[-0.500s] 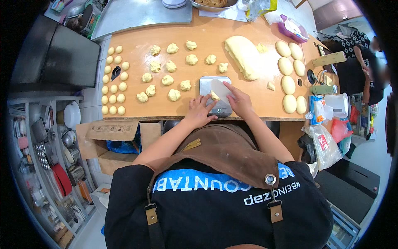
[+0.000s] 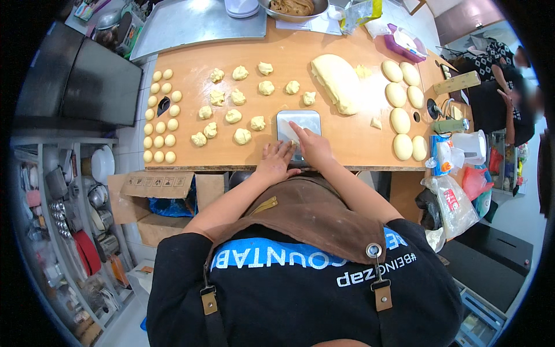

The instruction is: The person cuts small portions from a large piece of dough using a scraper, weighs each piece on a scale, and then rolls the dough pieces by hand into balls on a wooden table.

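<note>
The brown table [image 2: 347,141] was the biggest thing, and a fat slab of dough [image 2: 335,84] sat on its far part. The person's two arms reached in from the near edge and almost met at the small scale [image 2: 306,118].

The left hand [image 2: 274,163] lay palm down, mostly open, fingers spread and pointing ahead, thumb out to the right. It gripped nothing that showed. The right hand [image 2: 314,149] bent in toward the left, one finger poking straight out and the others curled in. It had hold of a thin, pale scraper [image 2: 285,132], partly hidden, over the scale.

Seven smooth buns [image 2: 400,120] sat on the right. Rough lumps [image 2: 243,136] lay left of the scale, and little balls [image 2: 159,141] stood at the far left. A tiny dough bit [image 2: 293,143] was at the scale, between the hands, near the left fingertips.
</note>
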`<state>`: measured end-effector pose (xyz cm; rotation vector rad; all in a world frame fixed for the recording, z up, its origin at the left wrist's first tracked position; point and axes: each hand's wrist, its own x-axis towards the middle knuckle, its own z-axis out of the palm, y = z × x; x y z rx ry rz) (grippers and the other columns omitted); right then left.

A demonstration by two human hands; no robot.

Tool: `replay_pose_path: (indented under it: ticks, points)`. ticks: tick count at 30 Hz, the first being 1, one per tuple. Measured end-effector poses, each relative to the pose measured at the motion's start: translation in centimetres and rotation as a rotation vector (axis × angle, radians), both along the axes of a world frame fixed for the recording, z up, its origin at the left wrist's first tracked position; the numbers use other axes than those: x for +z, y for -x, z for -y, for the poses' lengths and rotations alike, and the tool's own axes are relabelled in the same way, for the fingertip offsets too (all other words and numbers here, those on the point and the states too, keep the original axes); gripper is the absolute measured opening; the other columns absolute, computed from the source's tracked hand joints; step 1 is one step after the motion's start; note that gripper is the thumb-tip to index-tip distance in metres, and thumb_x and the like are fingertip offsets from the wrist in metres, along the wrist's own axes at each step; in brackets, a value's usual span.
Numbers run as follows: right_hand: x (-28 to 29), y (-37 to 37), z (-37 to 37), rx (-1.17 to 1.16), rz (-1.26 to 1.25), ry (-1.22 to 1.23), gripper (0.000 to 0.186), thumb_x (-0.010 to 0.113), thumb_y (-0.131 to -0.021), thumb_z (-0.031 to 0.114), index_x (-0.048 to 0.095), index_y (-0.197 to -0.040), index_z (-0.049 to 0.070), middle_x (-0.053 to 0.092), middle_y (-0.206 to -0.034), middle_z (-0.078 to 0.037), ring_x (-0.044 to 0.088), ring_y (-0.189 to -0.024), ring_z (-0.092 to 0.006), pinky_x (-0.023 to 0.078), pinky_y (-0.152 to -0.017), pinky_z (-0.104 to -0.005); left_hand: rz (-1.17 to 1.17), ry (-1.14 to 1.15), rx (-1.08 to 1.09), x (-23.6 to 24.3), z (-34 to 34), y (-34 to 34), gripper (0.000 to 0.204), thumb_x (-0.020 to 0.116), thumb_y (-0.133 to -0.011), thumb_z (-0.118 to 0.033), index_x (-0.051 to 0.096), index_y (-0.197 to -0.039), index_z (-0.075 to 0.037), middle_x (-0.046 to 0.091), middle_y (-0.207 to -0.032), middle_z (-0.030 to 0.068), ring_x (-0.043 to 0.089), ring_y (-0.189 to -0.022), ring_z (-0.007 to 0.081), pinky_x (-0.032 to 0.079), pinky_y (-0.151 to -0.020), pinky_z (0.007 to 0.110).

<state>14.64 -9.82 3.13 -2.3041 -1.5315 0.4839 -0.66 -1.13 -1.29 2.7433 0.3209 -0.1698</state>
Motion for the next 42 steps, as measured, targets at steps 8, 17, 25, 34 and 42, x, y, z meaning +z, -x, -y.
replay_pose_path:
  ticks: [8,17,25,34,42]
  points:
    - [-2.9,-1.8,3.7,-0.371,-0.174,-0.577,0.055,0.061,-0.085,0.007,0.041,-0.135,0.011,0.055,-0.122,-0.017,0.06,-0.102,-0.035,0.049,-0.085,-0.0398,0.387,0.385,0.148,1.0,-1.8,0.9,0.043,0.065,-0.08,-0.04,0.061,-0.11,-0.009,0.057,-0.119,0.007,0.048,-0.115,0.0257,0.032,-0.097,0.044]
    - [2.8,-10.6,8.4,-0.655,-0.461,-0.671,0.059,0.064,-0.083,0.005,0.038,-0.135,0.004,0.053,-0.125,-0.02,0.055,-0.112,-0.0281,0.045,-0.092,-0.0378,0.772,0.659,0.885,0.4,-3.3,1.7,0.015,0.062,-0.088,-0.018,0.059,-0.091,-0.004,0.056,-0.081,0.0062,0.054,-0.074,0.0148,0.045,-0.069,0.026]
    - [-0.9,-12.4,12.5,-0.462,-0.352,-0.586,0.058,0.062,-0.084,0.001,0.037,-0.136,0.006,0.053,-0.125,-0.016,0.053,-0.113,-0.0238,0.045,-0.093,-0.0351,0.83,0.622,0.913,0.2,-1.6,-2.0,0.016,0.058,-0.091,-0.019,0.06,-0.09,-0.003,0.056,-0.082,0.0023,0.05,-0.071,0.0099,0.041,-0.064,0.023]
    - [0.0,-15.5,12.5,-0.345,-0.372,-0.465,0.058,0.063,-0.082,0.002,0.04,-0.135,0.008,0.055,-0.124,-0.018,0.057,-0.111,-0.026,0.047,-0.09,-0.0363,0.622,0.414,0.834,-0.5,1.4,-2.6,0.019,0.065,-0.086,-0.017,0.062,-0.097,-0.002,0.062,-0.087,0.0054,0.057,-0.078,0.0137,0.046,-0.072,0.027]
    - [0.5,-13.5,9.8,-0.212,-0.36,-0.303,0.059,0.064,-0.081,0.005,0.041,-0.135,0.013,0.058,-0.121,-0.017,0.06,-0.106,-0.0309,0.048,-0.088,-0.0388,0.429,0.281,0.83,1.0,2.5,-3.0,0.04,0.076,-0.073,-0.026,0.062,-0.104,-0.006,0.059,-0.093,0.0099,0.057,-0.09,0.0254,0.047,-0.08,0.035]
